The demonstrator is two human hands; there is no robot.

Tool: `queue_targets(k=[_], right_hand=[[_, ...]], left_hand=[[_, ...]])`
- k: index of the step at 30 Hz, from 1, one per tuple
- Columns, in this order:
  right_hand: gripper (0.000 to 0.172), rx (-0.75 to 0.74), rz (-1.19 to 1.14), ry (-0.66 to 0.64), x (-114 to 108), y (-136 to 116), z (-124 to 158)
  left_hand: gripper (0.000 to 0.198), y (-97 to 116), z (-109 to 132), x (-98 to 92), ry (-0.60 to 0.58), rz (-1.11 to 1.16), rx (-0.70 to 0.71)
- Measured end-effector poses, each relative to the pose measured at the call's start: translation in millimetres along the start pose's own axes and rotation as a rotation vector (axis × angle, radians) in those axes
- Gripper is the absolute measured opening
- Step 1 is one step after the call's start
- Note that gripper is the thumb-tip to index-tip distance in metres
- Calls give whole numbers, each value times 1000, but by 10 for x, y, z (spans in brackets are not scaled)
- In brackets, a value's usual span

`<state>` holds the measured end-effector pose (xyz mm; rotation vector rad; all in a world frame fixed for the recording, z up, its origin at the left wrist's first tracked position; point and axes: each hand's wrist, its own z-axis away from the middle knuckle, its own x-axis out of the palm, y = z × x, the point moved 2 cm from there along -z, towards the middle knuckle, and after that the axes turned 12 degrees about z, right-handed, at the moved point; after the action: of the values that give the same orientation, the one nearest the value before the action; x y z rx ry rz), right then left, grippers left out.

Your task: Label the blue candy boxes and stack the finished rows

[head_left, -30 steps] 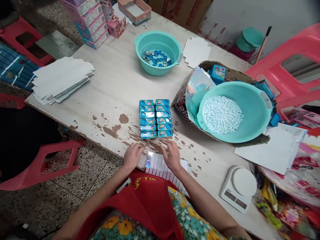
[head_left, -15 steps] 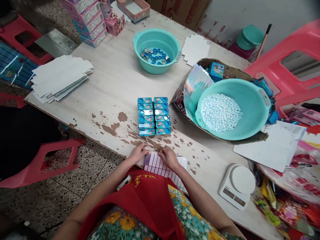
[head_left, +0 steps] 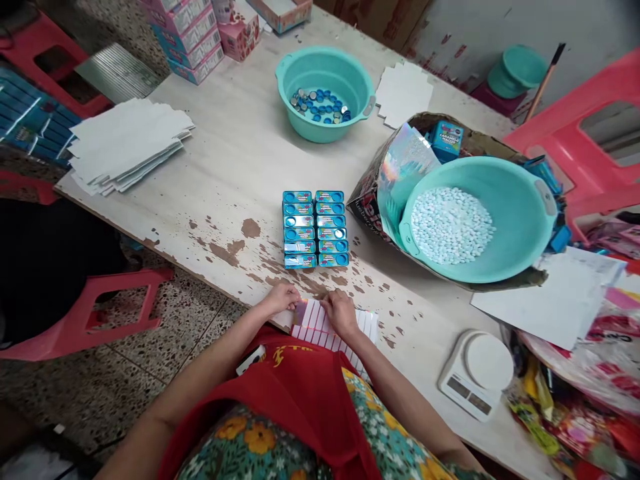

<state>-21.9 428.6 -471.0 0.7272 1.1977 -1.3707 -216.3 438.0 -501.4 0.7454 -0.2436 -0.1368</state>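
A sheet of white stickers in rows (head_left: pixel 311 335) lies at the table's near edge, close against the red apron. A purple strip shows at its left end. My left hand (head_left: pixel 281 298) is at the sheet's upper left corner, fingertips pinched; anything between them is too small to make out. On the sheet's upper part rests my right hand (head_left: pixel 341 313), its fingers curled and closed at the sheet. Just beyond my hands stand two columns of small blue tins (head_left: pixel 316 230), narrow sides up, several with round recesses facing up.
A turquoise basin (head_left: pixel 325 130) holds small blue and silver discs. Another basin (head_left: pixel 525 227) with white candies sits on a cardboard box (head_left: pixel 373 193) of tins. A white scale (head_left: pixel 475 373) stands at right, stacked white card (head_left: pixel 130 143) at left. Pink stools (head_left: pixel 120 280) flank the table.
The camera view has shifted slightly, so the table things appear further right. My left fingers have drawn a little away from the sheet's corner. The right hand stays on the sheet.
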Motion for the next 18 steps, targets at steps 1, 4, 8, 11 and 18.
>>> queue_targets(k=[1,4,8,11,18], right_hand=[[17,5,23,32,2,-34,4],[21,-76,79,109,9,-211,30],[30,-259,174,92,68,-440,93],[33,-350,219,73,108,-488,152],[15,-412,24,69,-92,-487,214]], left_hand=[[14,2,0,-4,3,-17,19],[14,-16,-4,-2,30,-80,74],[15,-93,-23,7,97,-163,95],[16,-140,-37,13,142,-214,92],[15,-85,-18,35,197,-313,127]])
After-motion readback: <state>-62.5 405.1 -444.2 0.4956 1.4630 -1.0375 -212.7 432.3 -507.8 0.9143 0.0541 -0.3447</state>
